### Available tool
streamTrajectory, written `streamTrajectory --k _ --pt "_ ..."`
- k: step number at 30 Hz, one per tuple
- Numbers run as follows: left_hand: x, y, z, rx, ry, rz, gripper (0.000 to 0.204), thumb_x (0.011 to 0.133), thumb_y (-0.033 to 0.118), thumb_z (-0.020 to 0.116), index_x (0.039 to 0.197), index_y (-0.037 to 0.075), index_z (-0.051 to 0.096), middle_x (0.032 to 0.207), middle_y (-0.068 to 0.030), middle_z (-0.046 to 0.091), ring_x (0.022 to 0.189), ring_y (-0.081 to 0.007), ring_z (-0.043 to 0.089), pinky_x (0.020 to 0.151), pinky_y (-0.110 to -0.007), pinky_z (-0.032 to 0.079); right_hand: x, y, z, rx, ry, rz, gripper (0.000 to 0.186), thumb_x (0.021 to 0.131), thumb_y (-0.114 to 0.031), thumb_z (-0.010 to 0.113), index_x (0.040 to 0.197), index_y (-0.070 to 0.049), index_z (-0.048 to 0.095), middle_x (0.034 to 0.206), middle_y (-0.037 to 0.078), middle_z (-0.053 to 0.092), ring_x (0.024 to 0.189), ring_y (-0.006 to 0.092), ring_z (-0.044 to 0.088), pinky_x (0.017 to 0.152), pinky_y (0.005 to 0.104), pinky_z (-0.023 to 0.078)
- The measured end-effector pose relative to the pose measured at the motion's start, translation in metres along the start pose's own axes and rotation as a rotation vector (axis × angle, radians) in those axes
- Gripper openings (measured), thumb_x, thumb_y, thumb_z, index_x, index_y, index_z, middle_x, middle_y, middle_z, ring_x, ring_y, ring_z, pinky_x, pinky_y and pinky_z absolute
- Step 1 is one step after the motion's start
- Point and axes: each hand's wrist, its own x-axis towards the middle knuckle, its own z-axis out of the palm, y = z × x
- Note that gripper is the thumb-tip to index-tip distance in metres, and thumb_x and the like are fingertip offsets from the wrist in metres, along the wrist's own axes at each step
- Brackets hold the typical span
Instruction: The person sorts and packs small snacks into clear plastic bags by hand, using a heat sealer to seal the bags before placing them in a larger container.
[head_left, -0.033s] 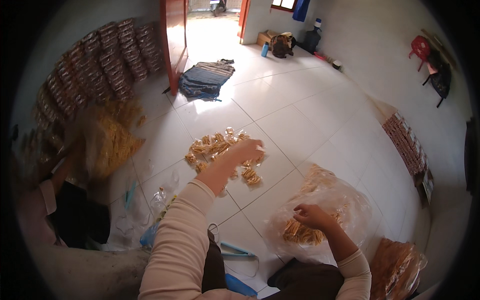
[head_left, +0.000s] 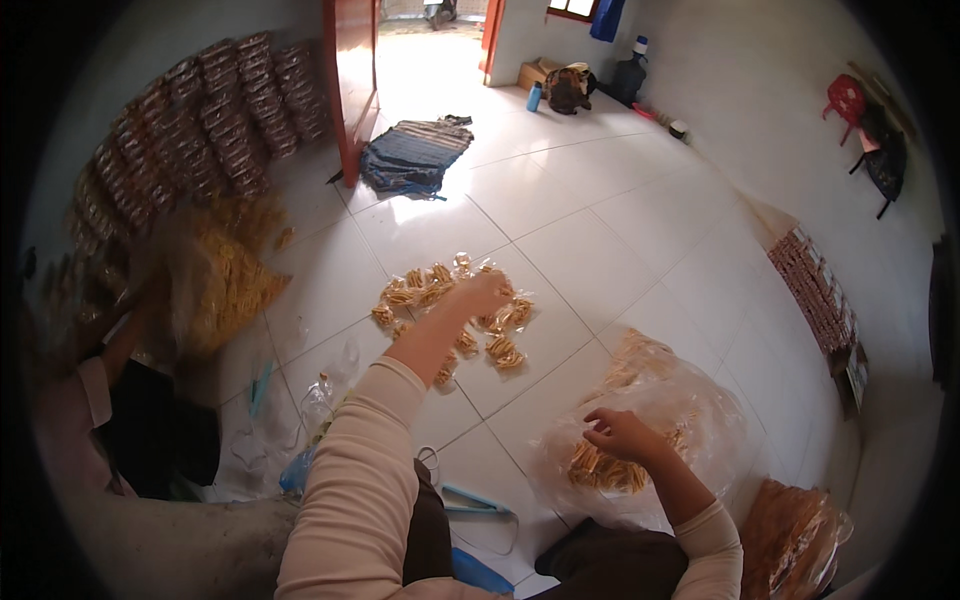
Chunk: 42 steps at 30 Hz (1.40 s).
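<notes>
My left hand (head_left: 486,293) reaches over a loose group of small clear packets (head_left: 412,291) filled with tan snack sticks, spread on the white tiled floor. Its fingers blur into the packets there, so their grip is unclear. Single packets (head_left: 505,350) lie just nearer to me. On the right, a large clear plastic bag (head_left: 705,400) lies open with loose snack sticks (head_left: 598,472) inside. Above those sticks hovers my right hand (head_left: 625,436), thumb and bent fingers apart, nothing visible in them.
A light-blue sealer-like tool (head_left: 475,500) lies by my legs. Another filled bag (head_left: 790,540) is at lower right. At left, a person's arm (head_left: 122,340) is beside a big bag of yellowish sticks (head_left: 225,285). Stacked packs (head_left: 225,120) line the wall; a dark mat (head_left: 415,160) lies by the door.
My left hand has shifted a little to the left over the packets. My right hand stays above the large bag, its fingers slightly more apart.
</notes>
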Motion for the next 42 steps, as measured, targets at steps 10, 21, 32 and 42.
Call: streamTrajectory --k 10,21,32,42 --pt "-0.006 -0.170 0.056 0.551 -0.364 -0.465 0.111 0.056 0.049 0.078 0.141 0.027 0.009 0.147 -0.0132 0.003 0.132 -0.0408 0.012 0.097 -0.064 0.023 0.124 -0.036 0.039 0.131 0.004 -0.289 0.047 0.079 -0.019 0.062 0.121 -0.007 0.046 0.111 0.018 0.054 0.094 0.0280 0.060 0.077 0.0359 0.049" --pt "0.013 -0.181 0.094 0.522 -0.492 -0.361 0.126 0.048 0.044 0.083 0.138 0.043 -0.006 0.146 -0.0077 -0.018 0.132 -0.0448 -0.004 0.092 -0.072 0.019 0.312 0.000 0.094 -0.134 -0.110 0.226 0.123 0.049 -0.050 0.080 0.141 -0.014 0.006 0.142 0.026 0.008 0.130 0.0450 0.013 0.101 0.0461 0.031" --pt "0.014 -0.210 0.116 0.529 -0.378 -0.271 0.104 0.057 0.030 0.079 0.138 0.040 0.014 0.146 -0.0122 0.006 0.128 -0.0430 0.022 0.089 -0.070 0.027 0.395 -0.019 0.108 -0.268 0.082 0.137 0.137 0.032 -0.059 0.081 0.142 -0.025 0.007 0.145 0.019 -0.014 0.134 0.0380 -0.012 0.103 0.0620 0.002" --pt "0.010 -0.237 0.158 0.492 0.009 0.085 0.059 0.066 0.020 0.067 0.120 0.029 0.046 0.125 -0.0119 0.039 0.099 -0.0349 0.050 0.069 -0.044 0.050 0.368 -0.022 0.131 -0.433 -0.071 -0.007 0.093 0.052 -0.043 0.080 0.131 -0.033 0.032 0.143 0.004 0.020 0.132 0.0439 0.005 0.094 0.0635 0.030"
